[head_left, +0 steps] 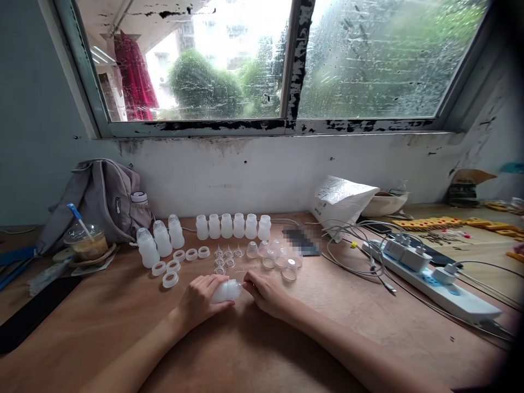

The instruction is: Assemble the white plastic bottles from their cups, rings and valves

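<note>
Bottle (pixel 223 292) in left hand (pixel 202 295), open tabletop (pixel 245 355) between forearms (pixel 164 335), wall (pixel 229 177) at edge

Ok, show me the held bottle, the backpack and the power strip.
Held bottle (pixel 222 292): head view, on its body.
Backpack (pixel 105 202): head view, on its front.
Power strip (pixel 432 281): head view, on its top.

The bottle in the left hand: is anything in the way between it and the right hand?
Only a small clear piece, hard to make out, shows at the neck of the bottle, by the right hand. The left hand grips the bottle's body; the clear domes stand farther back.
</note>
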`<state>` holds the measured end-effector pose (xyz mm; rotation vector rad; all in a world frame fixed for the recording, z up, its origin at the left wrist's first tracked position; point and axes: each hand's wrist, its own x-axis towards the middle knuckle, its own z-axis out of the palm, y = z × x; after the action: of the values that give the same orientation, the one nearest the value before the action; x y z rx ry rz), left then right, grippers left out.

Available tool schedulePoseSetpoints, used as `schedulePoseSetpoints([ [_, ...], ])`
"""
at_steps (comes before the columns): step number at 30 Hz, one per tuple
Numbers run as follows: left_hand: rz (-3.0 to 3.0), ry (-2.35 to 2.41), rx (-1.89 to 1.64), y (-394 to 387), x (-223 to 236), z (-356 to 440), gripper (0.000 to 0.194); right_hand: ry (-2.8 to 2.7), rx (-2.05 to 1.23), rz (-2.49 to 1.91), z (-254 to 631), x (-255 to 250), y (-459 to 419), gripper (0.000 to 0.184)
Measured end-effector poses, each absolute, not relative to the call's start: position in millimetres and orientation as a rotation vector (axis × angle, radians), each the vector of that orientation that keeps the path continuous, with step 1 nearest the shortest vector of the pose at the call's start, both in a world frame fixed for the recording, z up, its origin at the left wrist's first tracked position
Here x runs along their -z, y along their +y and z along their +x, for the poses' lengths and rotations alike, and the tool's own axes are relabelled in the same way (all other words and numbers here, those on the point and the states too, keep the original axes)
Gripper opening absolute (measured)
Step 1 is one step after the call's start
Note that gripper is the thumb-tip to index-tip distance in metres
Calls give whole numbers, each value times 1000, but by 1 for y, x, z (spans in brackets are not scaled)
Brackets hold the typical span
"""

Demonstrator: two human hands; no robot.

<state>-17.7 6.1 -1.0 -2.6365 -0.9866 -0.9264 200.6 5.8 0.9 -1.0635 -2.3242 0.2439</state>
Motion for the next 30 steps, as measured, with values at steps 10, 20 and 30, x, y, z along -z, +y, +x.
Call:
schedulePoseSetpoints([
  [10,-2758,-996,1004,9,2,-19,45,-2365,-288,-984,199,-8,-2,40],
  [20,-2957,-1015,822,7,-8,-20,55,-2458,-85,-968,200,-13,-2,34],
  [30,-2967,-905,771,-2,0,-16,47,-2472,-332,-1040,195,-8,-4,35],
])
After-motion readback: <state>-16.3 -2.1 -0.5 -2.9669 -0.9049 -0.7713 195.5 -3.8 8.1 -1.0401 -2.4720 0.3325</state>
